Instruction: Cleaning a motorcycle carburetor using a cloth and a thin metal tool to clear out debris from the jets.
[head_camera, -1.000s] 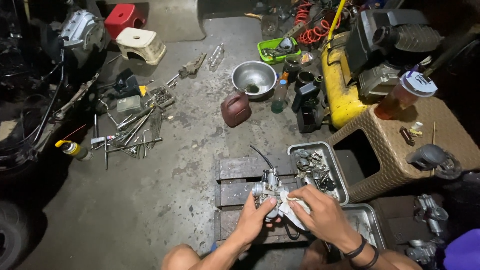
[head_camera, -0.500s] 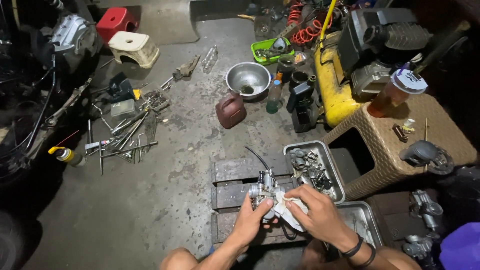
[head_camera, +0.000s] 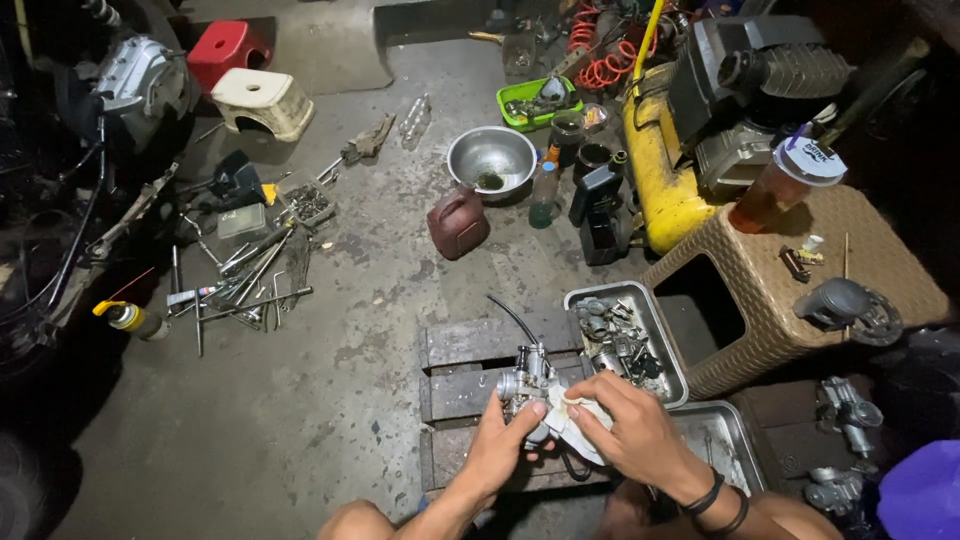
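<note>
We start with the floor (head_camera: 330, 400), stained concrete; a yellow compressor (head_camera: 665, 190) stands at the far right beside a wicker stool (head_camera: 800, 290) that carries a lidded cup (head_camera: 785, 185); at the far left sit a red stool (head_camera: 228, 48) and a cream one (head_camera: 262, 100), with loose tools (head_camera: 245, 275) scattered below them; mid-floor we see a steel bowl (head_camera: 492, 158) and, just beside it, a dark red can (head_camera: 458, 222).

Nearer, a wooden pallet (head_camera: 470, 375) lies in front of us; a metal tray (head_camera: 655, 340) of small parts rests at its right edge, touching the wicker stool's foot.

Over the pallet we hold the carburetor (head_camera: 528, 385), a small cast-metal body with a black hose curving up from its top; our left hand (head_camera: 500, 445) has its fingers curled shut around the lower body from below; our right hand (head_camera: 625, 425) closes its fingers on a white rag (head_camera: 572, 420), pressing the cloth against the carburetor's right side.

We judge the carburetor dense for its size, rigid, likely oily and so slippery; its protruding fittings and the hose look like the weak points, so the solid main body is the place to grip, as the left hand does; the rag is soft and should add friction.
</note>
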